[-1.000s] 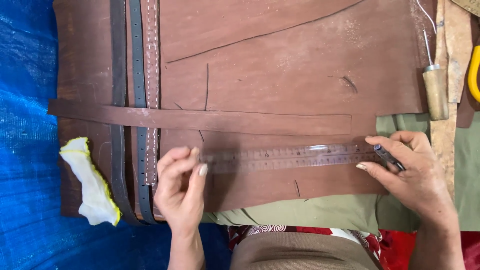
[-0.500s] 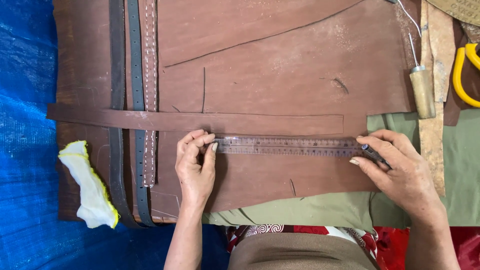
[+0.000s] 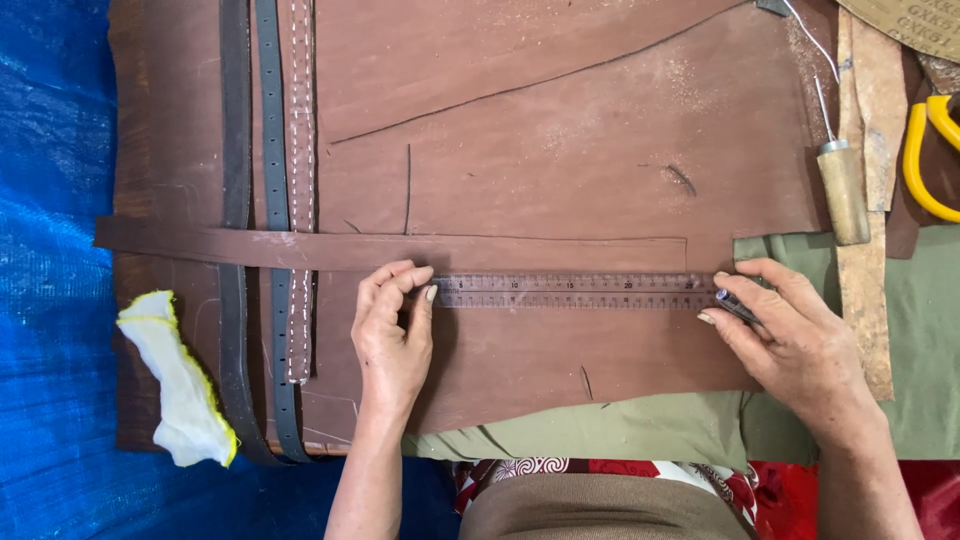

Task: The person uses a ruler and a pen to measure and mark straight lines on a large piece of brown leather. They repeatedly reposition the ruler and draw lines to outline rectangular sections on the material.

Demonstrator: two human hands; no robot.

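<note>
Steel ruler, thin and marked, lies on brown leather; left hand presses it flat-fingered, right hand pinches a pen.

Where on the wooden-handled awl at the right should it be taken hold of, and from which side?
Take the awl by its thick wooden handle, near its middle. The handle lies flat on a pale strip, its thin metal spike pointing up and away. Come from above, fingers closing across the handle's width. The right hand is nearest, though it holds a pen at the ruler.
</note>
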